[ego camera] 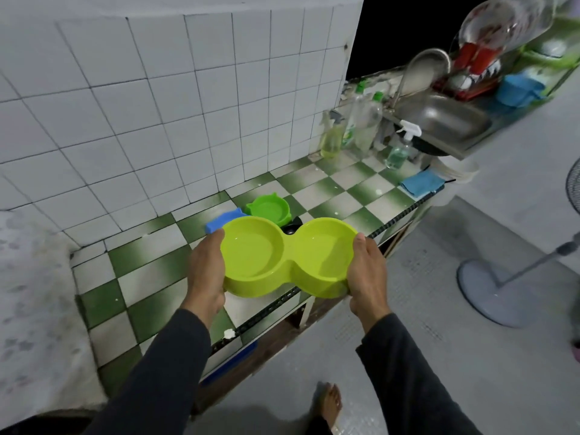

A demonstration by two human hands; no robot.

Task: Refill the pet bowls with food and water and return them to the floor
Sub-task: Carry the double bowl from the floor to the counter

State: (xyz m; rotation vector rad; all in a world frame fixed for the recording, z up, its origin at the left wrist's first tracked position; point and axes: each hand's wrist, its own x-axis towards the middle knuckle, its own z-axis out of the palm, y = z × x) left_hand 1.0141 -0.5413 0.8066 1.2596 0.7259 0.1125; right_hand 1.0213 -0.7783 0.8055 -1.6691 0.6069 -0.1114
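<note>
A lime-green double pet bowl (pixel 287 257) is held level above the front edge of the green-and-white checkered counter (pixel 147 277). My left hand (pixel 205 271) grips its left end and my right hand (pixel 368 274) grips its right end. Both wells look empty. Behind it on the counter stand a small green cat-eared bowl (pixel 269 209), a blue bowl (pixel 219 221) partly hidden by the double bowl, and a dark object (pixel 291 227) that is mostly hidden.
Several detergent and spray bottles (pixel 361 127) stand at the counter's far end, beside a steel sink (pixel 439 119) with a tap. A blue cloth (pixel 422 182) lies near the sink. A fan base (pixel 489 290) stands on the grey floor at right. My bare foot (pixel 331 403) is below.
</note>
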